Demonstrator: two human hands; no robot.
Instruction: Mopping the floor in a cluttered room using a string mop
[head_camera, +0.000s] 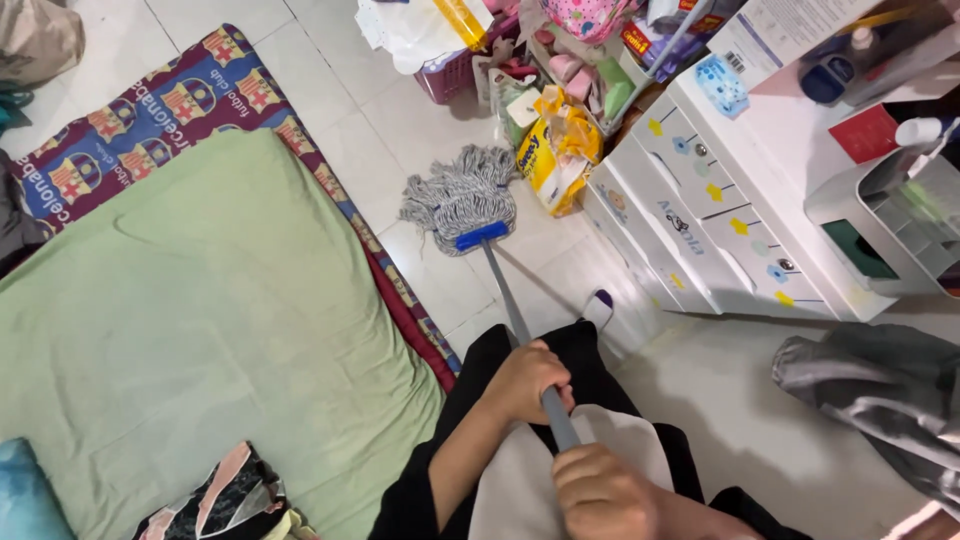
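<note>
Head view, hands (560, 435) gripping grey-handled mop (470, 200), shaggy grey-white strings, blue clamp

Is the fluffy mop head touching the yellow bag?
Apart. In the head view, a strip of bare white tile shows between the grey string mop head and the yellow bag leaning by the white drawers.

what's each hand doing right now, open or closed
Left hand: closed around the grey mop handle, higher up the shaft.
Right hand: closed around the same handle, nearer the body.
</note>
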